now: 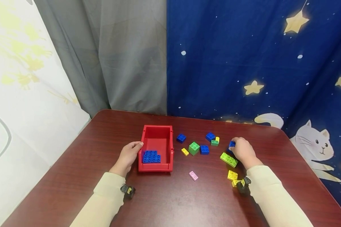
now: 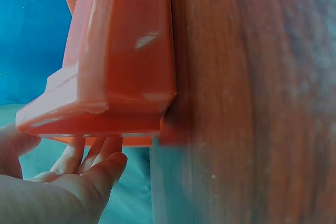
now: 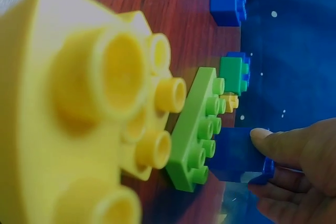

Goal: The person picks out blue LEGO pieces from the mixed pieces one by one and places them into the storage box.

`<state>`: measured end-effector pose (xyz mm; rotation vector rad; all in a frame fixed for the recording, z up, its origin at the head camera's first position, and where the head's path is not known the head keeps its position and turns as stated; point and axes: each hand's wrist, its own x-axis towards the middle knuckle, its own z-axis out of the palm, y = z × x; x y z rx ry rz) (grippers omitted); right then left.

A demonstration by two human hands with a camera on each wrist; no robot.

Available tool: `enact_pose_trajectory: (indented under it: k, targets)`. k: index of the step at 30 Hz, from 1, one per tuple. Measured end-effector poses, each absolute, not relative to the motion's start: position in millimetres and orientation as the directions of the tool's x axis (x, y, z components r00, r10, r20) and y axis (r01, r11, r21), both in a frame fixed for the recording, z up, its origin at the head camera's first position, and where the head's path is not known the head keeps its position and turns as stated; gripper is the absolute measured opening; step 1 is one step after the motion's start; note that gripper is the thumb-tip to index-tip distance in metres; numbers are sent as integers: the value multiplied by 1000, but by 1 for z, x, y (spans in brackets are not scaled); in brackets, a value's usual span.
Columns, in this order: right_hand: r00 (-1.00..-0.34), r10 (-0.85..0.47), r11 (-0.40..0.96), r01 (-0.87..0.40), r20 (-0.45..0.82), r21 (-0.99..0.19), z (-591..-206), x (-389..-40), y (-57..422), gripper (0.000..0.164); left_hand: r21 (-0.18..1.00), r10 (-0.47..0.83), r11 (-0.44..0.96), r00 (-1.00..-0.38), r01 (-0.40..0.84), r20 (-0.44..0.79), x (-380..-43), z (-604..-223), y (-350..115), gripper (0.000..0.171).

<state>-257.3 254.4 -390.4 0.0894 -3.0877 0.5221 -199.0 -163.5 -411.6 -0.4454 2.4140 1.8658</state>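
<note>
We take the chunky green block (image 1: 194,148) in the head view as the centre of our clock. At 9 o'clock the red bin (image 1: 156,168) sits on the tabletop (image 1: 173,201), and the left hand (image 1: 129,156) pinches its outer wall, thumb at the rim and fingers tucked under the lip; we judge that this grip steadies the bin. Inside it, toward the bin's own 7 o'clock corner, several blue blocks (image 1: 152,158) lie studs up and close together, perhaps to save room. Far out at 3 o'clock the right hand (image 1: 244,152) pinches a single blue block (image 3: 233,153) between thumb and fingers, probably from the outer side because the long lime block (image 1: 229,160), between 3 and 4 o'clock, crowds its near side. We cannot tell whether that pinched block is clear of the tabletop. Around our centre we see a blue brick (image 1: 181,138) at 10 o'clock, a second blue brick (image 1: 204,149) just beside it at 3, and a third blue brick (image 1: 210,136) at 2, near a small teal brick (image 1: 214,143). The pink brick (image 1: 193,176) lies at 6 o'clock and the yellow blocks (image 1: 232,175) at 4, one partly hidden under the right wrist. This loose spread, we think, leaves fingers room around most pieces.
</note>
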Motion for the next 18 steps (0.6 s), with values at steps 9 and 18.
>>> enact_pose_trajectory:
  k: [9, 18]
  targets:
    - [-994, -67, 934, -93, 88, -345, -384, -253, 249, 45, 934, -194, 230, -953, -273, -231, -198, -413, -164, 48]
    - [-967, -87, 916, -173, 239, -363, -374, -246, 238, 44, 935, -197, 225, -953, -273, -231, -197, -413, -163, 47]
